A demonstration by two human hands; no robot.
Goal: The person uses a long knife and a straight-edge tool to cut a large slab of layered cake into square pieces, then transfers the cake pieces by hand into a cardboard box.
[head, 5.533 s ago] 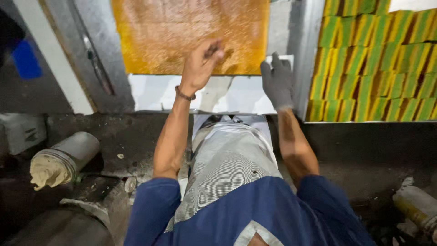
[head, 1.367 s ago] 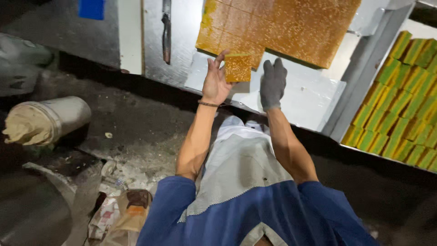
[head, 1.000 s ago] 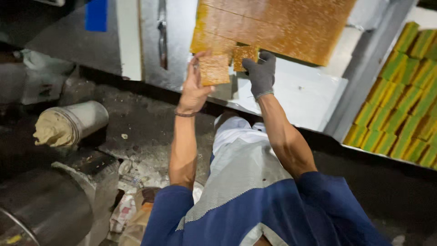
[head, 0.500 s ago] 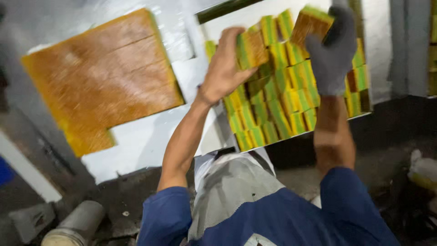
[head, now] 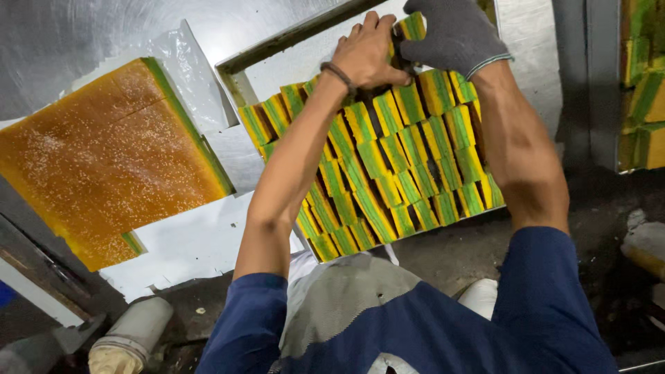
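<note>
1. A worker's bare left hand [head: 366, 52] and grey-gloved right hand [head: 454, 34] meet at the far end of a metal tray [head: 277, 47], both pinching one green-and-yellow layered cake slice [head: 413, 26] between them.
2. The left fingers [head: 372, 24] are curled and pressed together against the slice's near side; the gloved fingers [head: 422, 50] close over it from the right.
3. The slice stands on edge at the back of the tray, touching the rows of cake slices [head: 388, 173] that pack the tray, all striped green and yellow with dark gaps between.
4. To the left, a large orange-brown cake slab [head: 104, 163], green along its edge and speckled on top, lies on white paper [head: 201, 242] on the steel table [head: 83, 34].
5. A dark band circles the left wrist [head: 339, 73].
6. More striped slices [head: 644, 90] sit at the right edge.
</note>
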